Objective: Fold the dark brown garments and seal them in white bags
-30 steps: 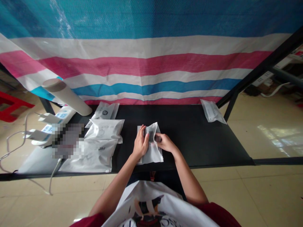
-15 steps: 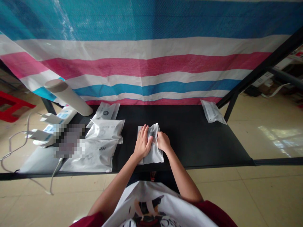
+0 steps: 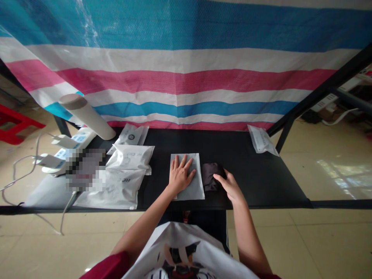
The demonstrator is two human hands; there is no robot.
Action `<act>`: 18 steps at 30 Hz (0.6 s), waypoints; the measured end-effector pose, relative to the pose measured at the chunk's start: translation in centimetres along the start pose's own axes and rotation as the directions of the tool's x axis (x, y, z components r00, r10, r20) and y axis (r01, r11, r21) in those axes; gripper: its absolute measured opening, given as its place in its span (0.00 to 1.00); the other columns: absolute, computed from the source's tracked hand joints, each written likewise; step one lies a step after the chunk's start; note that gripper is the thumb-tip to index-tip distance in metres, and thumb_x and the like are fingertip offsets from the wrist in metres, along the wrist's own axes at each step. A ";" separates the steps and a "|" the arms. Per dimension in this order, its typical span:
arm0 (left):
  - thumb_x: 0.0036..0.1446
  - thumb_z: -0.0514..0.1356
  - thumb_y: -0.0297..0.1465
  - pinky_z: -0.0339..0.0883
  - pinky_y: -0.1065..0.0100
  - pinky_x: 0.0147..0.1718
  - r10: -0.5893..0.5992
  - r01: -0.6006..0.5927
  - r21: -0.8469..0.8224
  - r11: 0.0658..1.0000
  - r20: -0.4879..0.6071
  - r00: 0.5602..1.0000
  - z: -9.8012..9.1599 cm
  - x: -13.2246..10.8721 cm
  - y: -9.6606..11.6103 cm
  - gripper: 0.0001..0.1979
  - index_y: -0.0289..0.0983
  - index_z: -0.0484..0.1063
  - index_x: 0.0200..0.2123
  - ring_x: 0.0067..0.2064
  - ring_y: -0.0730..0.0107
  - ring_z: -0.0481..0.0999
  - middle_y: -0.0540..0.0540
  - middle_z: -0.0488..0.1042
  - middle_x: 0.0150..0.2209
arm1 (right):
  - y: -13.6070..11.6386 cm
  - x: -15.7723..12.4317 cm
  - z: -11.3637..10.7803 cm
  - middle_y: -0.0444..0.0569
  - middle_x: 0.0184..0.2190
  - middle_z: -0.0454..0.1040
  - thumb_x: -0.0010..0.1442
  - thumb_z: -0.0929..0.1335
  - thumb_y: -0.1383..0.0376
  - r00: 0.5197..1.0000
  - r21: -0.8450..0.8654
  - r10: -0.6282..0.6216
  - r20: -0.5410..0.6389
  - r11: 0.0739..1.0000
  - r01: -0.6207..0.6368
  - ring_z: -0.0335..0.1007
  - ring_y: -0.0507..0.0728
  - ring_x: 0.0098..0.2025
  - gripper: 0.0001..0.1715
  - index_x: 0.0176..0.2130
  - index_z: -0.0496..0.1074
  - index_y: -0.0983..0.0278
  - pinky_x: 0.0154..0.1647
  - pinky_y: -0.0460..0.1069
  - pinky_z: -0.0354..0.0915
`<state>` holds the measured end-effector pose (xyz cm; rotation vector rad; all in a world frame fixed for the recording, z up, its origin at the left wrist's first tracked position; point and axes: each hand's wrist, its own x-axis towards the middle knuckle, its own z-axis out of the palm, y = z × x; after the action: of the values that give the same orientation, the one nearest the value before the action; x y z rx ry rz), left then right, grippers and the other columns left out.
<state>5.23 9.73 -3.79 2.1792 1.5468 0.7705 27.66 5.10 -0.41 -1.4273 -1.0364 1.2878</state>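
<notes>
My left hand (image 3: 180, 176) lies flat with fingers spread on a frosted plastic zip bag (image 3: 193, 190), which rests flat on the black table (image 3: 247, 170). Just to the right of that bag, my right hand (image 3: 231, 185) grips the right side of a dark folded cloth item (image 3: 211, 176), thumb on top and fingers partly hidden behind it. What exactly the dark item is I cannot make out.
To the left lie filled frosted bags (image 3: 122, 188), beside a power strip (image 3: 77, 141) with chargers and cables. A pale bottle (image 3: 93, 118) stands behind them. Another packed bag (image 3: 261, 140) sits at the far right corner. A striped tarp (image 3: 180, 81) hangs behind the table.
My right hand has moved right, out of the frosted bag, and now has the dark cloth item in it. The bag lies flatter under my left hand, whose fingers have spread.
</notes>
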 end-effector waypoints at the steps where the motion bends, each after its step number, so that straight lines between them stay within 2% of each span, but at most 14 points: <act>1: 0.60 0.59 0.46 0.41 0.34 0.64 0.003 -0.003 0.000 1.000 -0.002 1.000 0.2 0.2 0.1 0.28 0.47 0.65 0.62 0.71 0.33 0.42 0.44 0.59 0.68 | -0.2 -0.2 0.1 0.54 0.44 0.79 0.49 0.75 0.53 1.000 0.023 -0.001 -0.013 1.000 0.001 0.75 0.62 0.46 0.28 0.45 0.74 0.66 0.46 0.53 0.70; 3: 0.60 0.58 0.46 0.41 0.34 0.65 0.006 -0.006 -0.020 1.000 -0.012 1.000 0.3 0.7 0.3 0.28 0.45 0.66 0.61 0.71 0.34 0.44 0.43 0.60 0.67 | -0.7 -0.3 0.7 0.54 0.42 0.80 0.48 0.76 0.52 0.999 0.056 -0.024 -0.047 0.998 0.027 0.75 0.62 0.43 0.28 0.43 0.75 0.65 0.43 0.53 0.70; 5: 0.63 0.55 0.45 0.44 0.38 0.65 0.007 -0.009 -0.098 0.995 -0.024 1.000 0.0 1.1 0.4 0.25 0.43 0.67 0.60 0.70 0.40 0.50 0.42 0.64 0.64 | -1.2 -0.1 1.4 0.53 0.39 0.80 0.48 0.76 0.50 0.995 0.045 -0.052 -0.083 0.997 0.056 0.75 0.61 0.40 0.27 0.41 0.75 0.65 0.38 0.51 0.69; 8: 0.68 0.46 0.43 0.57 0.48 0.62 -0.040 0.017 -0.299 0.954 -0.071 0.997 -1.2 1.2 0.2 0.23 0.39 0.66 0.59 0.64 0.52 0.65 0.40 0.70 0.58 | -1.6 0.4 2.2 0.52 0.35 0.78 0.49 0.74 0.45 0.995 -0.058 -0.057 -0.084 0.997 0.052 0.73 0.58 0.34 0.29 0.38 0.74 0.66 0.28 0.47 0.64; 10: 0.69 0.46 0.43 0.64 0.53 0.58 -0.083 0.035 -0.431 0.902 -0.095 0.992 -2.4 0.9 -0.1 0.23 0.39 0.62 0.61 0.59 0.56 0.70 0.39 0.71 0.57 | -1.6 0.8 2.4 0.52 0.33 0.78 0.52 0.71 0.43 0.996 -0.131 -0.055 -0.071 0.990 0.045 0.71 0.57 0.32 0.30 0.38 0.75 0.67 0.25 0.46 0.61; 13: 0.65 0.53 0.44 0.67 0.55 0.55 -0.099 0.055 -0.521 0.852 -0.056 0.994 -4.0 0.1 -0.9 0.29 0.39 0.54 0.64 0.58 0.56 0.70 0.37 0.66 0.59 | -1.3 1.3 2.5 0.52 0.34 0.77 0.54 0.69 0.42 0.994 -0.169 -0.071 -0.081 0.984 0.056 0.71 0.56 0.33 0.31 0.39 0.75 0.67 0.25 0.45 0.61; 16: 0.55 0.64 0.43 0.64 0.53 0.57 -0.092 0.069 -0.463 0.884 -0.027 0.995 -4.9 -0.8 -1.8 0.40 0.40 0.50 0.64 0.59 0.54 0.67 0.37 0.62 0.60 | -0.6 1.8 2.3 0.53 0.37 0.77 0.52 0.71 0.44 0.994 -0.138 -0.069 -0.084 0.989 0.057 0.71 0.56 0.33 0.30 0.41 0.74 0.66 0.25 0.45 0.62; 18: 0.50 0.68 0.41 0.64 0.52 0.57 -0.095 0.061 -0.425 0.903 -0.059 0.994 -5.0 -1.3 -2.4 0.42 0.39 0.51 0.62 0.58 0.53 0.67 0.37 0.62 0.58 | 0.1 2.1 2.1 0.54 0.39 0.77 0.49 0.73 0.47 0.993 -0.111 -0.071 -0.096 0.992 0.061 0.72 0.56 0.33 0.30 0.42 0.74 0.66 0.26 0.46 0.64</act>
<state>0.05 9.24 -1.49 1.7780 1.3395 1.0643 25.77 7.33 -1.03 -1.5103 -1.0907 1.1159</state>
